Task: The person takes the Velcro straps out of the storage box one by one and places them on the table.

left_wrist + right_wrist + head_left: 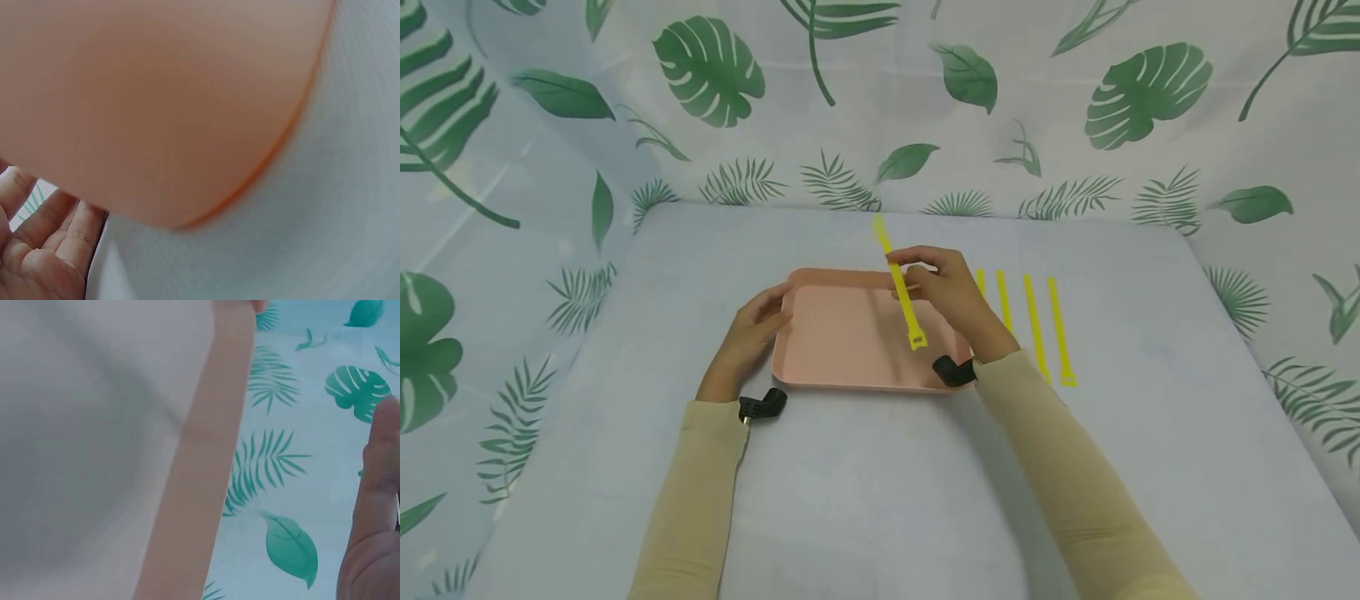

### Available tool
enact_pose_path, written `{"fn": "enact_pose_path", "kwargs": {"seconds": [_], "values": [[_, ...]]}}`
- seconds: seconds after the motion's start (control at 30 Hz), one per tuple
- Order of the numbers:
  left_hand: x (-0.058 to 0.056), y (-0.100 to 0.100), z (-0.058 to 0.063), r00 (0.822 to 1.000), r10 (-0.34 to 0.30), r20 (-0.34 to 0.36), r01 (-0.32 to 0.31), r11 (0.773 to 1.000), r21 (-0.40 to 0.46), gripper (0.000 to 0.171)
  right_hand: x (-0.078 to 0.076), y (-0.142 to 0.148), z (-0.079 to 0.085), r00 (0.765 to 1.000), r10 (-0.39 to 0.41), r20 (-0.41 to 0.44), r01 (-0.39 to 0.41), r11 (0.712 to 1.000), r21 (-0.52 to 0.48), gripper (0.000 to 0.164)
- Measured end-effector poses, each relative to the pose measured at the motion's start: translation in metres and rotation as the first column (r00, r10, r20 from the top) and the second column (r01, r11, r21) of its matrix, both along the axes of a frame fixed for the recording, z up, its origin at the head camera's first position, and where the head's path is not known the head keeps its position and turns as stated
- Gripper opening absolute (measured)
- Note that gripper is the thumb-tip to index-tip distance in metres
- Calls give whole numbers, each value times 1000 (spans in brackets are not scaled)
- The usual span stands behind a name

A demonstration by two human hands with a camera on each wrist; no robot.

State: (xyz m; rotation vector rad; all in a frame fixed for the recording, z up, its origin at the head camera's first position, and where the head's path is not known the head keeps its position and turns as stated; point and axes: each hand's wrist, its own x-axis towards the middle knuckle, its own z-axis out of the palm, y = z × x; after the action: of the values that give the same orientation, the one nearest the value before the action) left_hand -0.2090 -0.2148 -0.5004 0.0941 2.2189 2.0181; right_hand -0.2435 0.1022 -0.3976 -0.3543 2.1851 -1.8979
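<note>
A pink rectangular tray lies on the table in the head view. My left hand grips its left rim, thumb over the edge; in the left wrist view its fingers bend behind the tray's edge. Above the tray, my right hand pinches a yellow hook-and-loop cable tie between thumb and fingers. The strip slants, its slotted end toward me. Only part of the right hand shows in the right wrist view, beside the tray wall; the tie is not visible there.
Several more yellow cable ties lie side by side to the tray's right, partly covered by the right forearm. A pale cloth covers the table. A leaf-patterned curtain stands behind it and along the sides.
</note>
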Motion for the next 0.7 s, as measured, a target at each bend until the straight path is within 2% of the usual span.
{"fn": "enact_pose_path", "kwargs": {"seconds": [0.13,0.4,0.7], "values": [[0,2,1,1000,-4,1,4,1000,6,55,3,9,1,1000,-8,7,8,1000,-18,33],[-1,4,2,1000,3,3,-3,1000,-22,56,10,32,-3,998,-26,-49,26,1000,-15,32],[1,4,2,1000,10,6,-10,1000,-16,56,12,61,-6,997,-65,-53,67,997,38,36]]}}
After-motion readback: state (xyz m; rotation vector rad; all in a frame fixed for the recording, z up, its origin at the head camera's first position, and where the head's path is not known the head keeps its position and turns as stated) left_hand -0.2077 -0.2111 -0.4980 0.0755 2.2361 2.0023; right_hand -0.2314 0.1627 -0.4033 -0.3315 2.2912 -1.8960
